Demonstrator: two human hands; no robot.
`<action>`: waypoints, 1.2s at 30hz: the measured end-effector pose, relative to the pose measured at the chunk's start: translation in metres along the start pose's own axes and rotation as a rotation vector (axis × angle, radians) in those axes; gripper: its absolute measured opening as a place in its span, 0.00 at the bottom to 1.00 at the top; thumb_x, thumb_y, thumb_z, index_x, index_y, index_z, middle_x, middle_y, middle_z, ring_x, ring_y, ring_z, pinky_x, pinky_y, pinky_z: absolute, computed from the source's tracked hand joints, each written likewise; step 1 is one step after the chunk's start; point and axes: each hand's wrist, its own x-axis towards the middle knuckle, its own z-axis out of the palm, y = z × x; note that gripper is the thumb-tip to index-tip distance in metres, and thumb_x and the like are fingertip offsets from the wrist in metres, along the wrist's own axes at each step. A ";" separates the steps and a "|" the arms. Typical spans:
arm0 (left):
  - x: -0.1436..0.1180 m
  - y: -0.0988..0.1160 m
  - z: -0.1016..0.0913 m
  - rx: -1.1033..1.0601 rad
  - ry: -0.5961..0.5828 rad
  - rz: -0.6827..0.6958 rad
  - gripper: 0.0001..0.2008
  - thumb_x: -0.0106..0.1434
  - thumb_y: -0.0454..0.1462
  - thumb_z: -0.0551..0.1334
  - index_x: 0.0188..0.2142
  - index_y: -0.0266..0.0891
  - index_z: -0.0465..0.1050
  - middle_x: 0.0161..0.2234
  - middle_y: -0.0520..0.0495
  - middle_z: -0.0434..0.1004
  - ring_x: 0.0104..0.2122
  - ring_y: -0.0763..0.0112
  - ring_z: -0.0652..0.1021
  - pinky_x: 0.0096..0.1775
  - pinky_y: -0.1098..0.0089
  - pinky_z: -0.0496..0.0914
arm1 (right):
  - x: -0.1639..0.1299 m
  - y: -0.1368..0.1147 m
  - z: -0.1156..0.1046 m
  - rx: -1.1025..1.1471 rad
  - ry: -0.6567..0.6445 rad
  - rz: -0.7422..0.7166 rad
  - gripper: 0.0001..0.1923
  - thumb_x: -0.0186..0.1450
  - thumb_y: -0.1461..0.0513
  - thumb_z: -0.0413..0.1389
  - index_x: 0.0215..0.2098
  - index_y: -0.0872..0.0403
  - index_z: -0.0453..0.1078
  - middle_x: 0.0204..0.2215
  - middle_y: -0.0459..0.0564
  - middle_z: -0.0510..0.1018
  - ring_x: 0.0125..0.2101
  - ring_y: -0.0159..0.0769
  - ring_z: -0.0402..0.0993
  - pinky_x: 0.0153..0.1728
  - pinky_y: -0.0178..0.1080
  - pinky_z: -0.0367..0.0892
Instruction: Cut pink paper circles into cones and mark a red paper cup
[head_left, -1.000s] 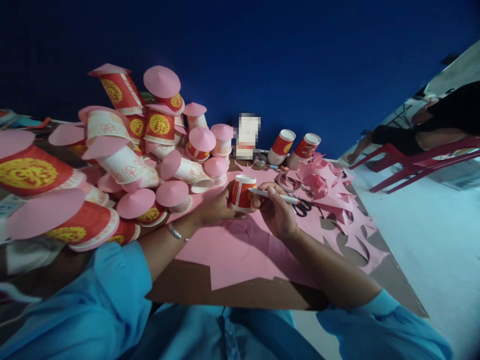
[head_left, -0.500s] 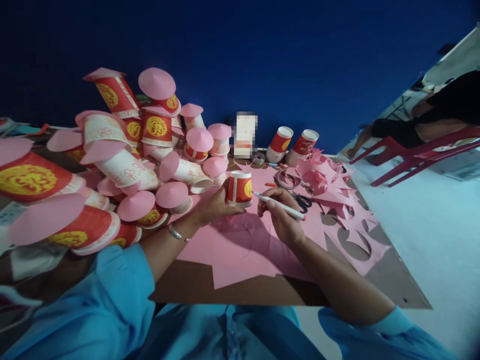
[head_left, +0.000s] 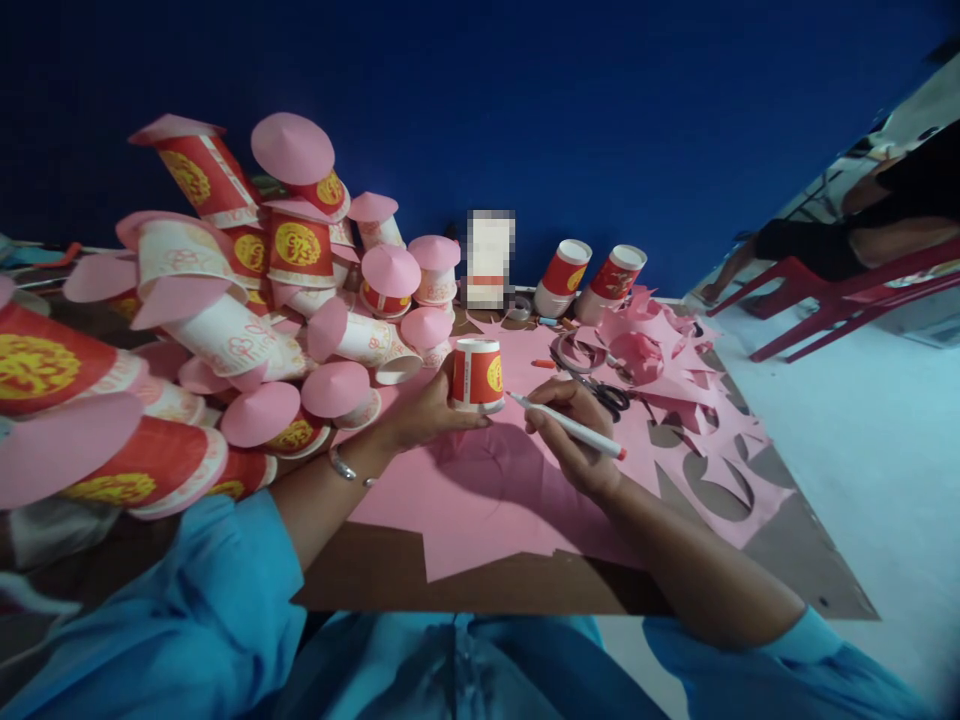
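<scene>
We see the left hand (head_left: 424,405) clamped around a red paper cup (head_left: 478,375), which stands upside down on the pink paper sheet (head_left: 480,500); the fingers wrap its left side and base. The right hand (head_left: 574,435) is closed on a white marker pen (head_left: 568,426) with its tip just beside the cup's lower right edge, close to the paper. A second ago the pen lay almost level against the cup's side, with the right hand hard up to it; now the hand sits lower and further right, and the pen slants down away from the cup. The cup has also turned: its yellow emblem now faces right.

To the left we find a heap of cups with pink cone lids (head_left: 247,300). Behind the held cup, two more upturned cups (head_left: 589,280) stand by the blue wall (head_left: 525,100). Black scissors (head_left: 607,393) and pink paper offcuts (head_left: 675,380) lie to the right on the brown table (head_left: 375,570). A red plastic chair (head_left: 847,300) with a seated person is beyond.
</scene>
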 end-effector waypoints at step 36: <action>0.000 0.001 -0.001 0.028 -0.058 0.049 0.52 0.53 0.44 0.80 0.71 0.45 0.58 0.65 0.33 0.72 0.65 0.40 0.73 0.64 0.43 0.69 | -0.001 -0.002 0.007 -0.215 -0.094 -0.265 0.03 0.71 0.60 0.62 0.38 0.50 0.73 0.27 0.45 0.81 0.24 0.31 0.74 0.26 0.36 0.70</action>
